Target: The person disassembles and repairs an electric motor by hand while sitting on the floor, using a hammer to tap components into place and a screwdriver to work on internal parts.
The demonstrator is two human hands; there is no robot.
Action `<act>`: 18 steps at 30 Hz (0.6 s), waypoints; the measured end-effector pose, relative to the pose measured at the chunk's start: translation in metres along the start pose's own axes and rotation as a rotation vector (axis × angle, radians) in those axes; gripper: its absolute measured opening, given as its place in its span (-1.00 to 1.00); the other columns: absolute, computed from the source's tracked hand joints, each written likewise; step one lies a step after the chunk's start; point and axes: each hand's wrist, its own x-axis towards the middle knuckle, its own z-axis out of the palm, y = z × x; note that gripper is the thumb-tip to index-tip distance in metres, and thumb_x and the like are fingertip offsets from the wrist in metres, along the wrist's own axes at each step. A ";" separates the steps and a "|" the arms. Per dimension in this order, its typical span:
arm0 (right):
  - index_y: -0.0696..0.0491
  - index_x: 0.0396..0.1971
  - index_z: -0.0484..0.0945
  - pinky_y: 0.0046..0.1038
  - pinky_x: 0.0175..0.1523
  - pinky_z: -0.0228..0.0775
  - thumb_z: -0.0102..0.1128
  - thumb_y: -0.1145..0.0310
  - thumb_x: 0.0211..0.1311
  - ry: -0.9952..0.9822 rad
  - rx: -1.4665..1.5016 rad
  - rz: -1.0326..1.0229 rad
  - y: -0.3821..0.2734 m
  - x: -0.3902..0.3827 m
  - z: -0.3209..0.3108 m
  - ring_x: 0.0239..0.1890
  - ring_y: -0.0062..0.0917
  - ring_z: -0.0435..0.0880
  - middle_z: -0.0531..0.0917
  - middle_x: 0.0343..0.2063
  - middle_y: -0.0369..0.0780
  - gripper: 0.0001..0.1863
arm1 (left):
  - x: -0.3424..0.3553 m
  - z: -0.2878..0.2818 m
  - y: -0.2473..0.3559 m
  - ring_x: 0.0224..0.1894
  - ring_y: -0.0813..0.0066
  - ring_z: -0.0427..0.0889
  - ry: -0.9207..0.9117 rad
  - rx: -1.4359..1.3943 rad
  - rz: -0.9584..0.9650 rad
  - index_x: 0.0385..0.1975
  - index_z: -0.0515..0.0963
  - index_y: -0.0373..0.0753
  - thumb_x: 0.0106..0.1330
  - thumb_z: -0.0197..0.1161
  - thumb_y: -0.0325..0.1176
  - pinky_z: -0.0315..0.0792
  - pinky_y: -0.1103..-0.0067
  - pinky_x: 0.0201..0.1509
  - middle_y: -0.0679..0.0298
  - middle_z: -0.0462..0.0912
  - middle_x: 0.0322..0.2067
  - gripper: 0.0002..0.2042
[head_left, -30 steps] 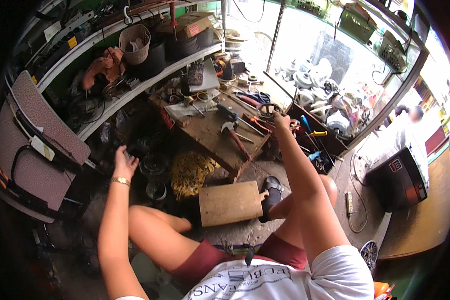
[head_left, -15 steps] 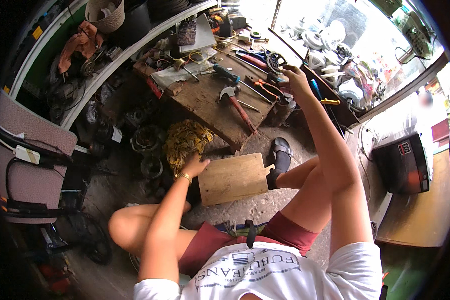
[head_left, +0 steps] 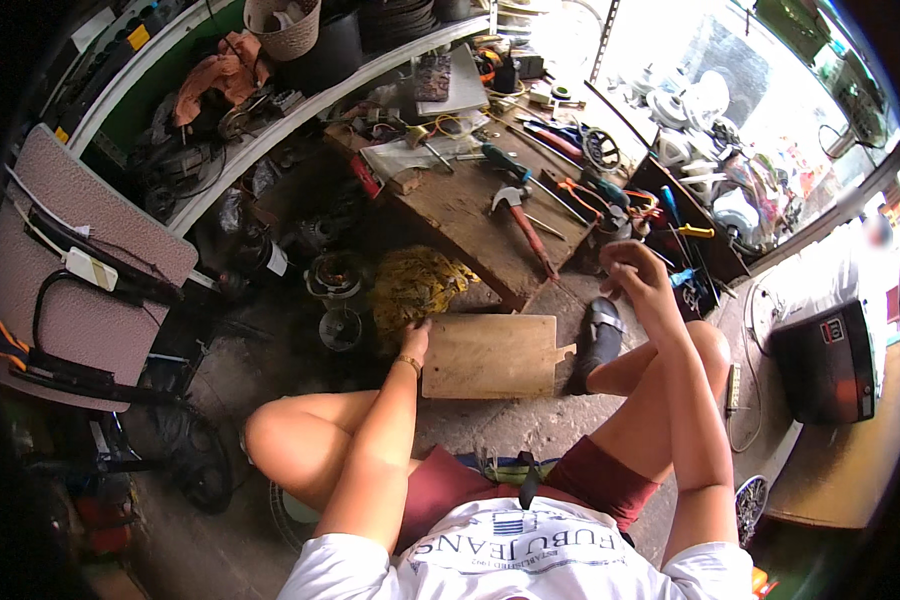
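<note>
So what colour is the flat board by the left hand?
The board is light brown; the head view shows it best.

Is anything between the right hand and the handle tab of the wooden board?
Yes: in this view the person's shod right foot lies between the right hand and the handle tab of the wooden board. How high the hand is above it, I can't tell.

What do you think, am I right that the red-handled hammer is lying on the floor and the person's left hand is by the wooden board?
Not quite: the head view shows the red-handled hammer lying on the wooden table. The left hand is indeed by the wooden board.
</note>
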 end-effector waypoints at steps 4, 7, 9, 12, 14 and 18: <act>0.15 -0.12 0.49 -0.64 -0.32 0.40 0.05 0.51 0.26 -0.080 -0.012 -0.028 0.010 0.014 0.013 -0.40 -0.75 0.50 0.59 -0.30 -0.31 -0.80 | 0.007 -0.030 0.040 0.39 0.13 -0.05 0.164 -0.489 -0.041 0.38 -0.16 -0.17 0.30 0.10 0.03 0.04 0.26 0.38 0.09 -0.12 0.38 -0.20; 0.16 -0.12 0.48 -0.65 -0.34 0.38 0.05 0.53 0.25 -0.148 -0.052 -0.059 0.009 0.028 0.030 -0.43 -0.76 0.48 0.59 -0.34 -0.30 -0.80 | 0.051 -0.083 0.040 0.39 0.16 -0.01 0.354 -0.766 -0.083 0.38 -0.17 -0.14 0.28 0.13 0.02 0.18 0.25 0.35 0.13 -0.20 0.39 -0.20; 0.16 -0.13 0.48 -0.66 -0.36 0.36 0.06 0.54 0.23 -0.156 -0.142 -0.012 0.013 0.028 0.026 -0.47 -0.77 0.47 0.58 -0.37 -0.31 -0.79 | 0.067 -0.094 0.050 0.35 0.17 0.08 0.306 -0.872 -0.074 0.34 -0.01 -0.20 0.31 0.11 -0.04 0.19 0.30 0.35 0.12 -0.11 0.37 -0.30; 0.15 -0.11 0.47 -0.68 -0.38 0.34 0.05 0.55 0.22 -0.156 -0.242 0.035 0.028 0.028 0.016 -0.48 -0.79 0.45 0.56 -0.40 -0.31 -0.77 | 0.090 -0.111 0.052 0.29 0.19 0.19 0.193 -0.983 -0.066 0.25 0.13 -0.31 0.34 0.06 -0.13 0.17 0.38 0.35 0.05 0.12 0.28 -0.42; 0.13 -0.09 0.46 -0.69 -0.34 0.35 0.00 0.56 0.25 -0.169 -0.332 0.116 0.035 0.028 0.005 -0.41 -0.80 0.45 0.56 -0.35 -0.34 -0.77 | 0.112 -0.133 0.044 0.15 0.20 0.35 0.197 -1.202 -0.064 0.15 0.23 -0.41 0.34 0.03 -0.24 0.31 0.39 0.19 -0.06 0.29 0.13 -0.53; 0.14 -0.12 0.49 -0.66 -0.40 0.36 0.04 0.55 0.18 -0.054 -0.306 0.140 0.043 0.029 -0.014 -0.48 -0.77 0.45 0.53 -0.43 -0.32 -0.76 | 0.129 -0.148 0.038 -0.43 0.35 0.41 0.214 -1.200 -0.042 -0.20 0.34 -0.35 0.29 -0.02 -0.37 0.44 0.51 -0.37 0.10 0.45 -0.21 -0.81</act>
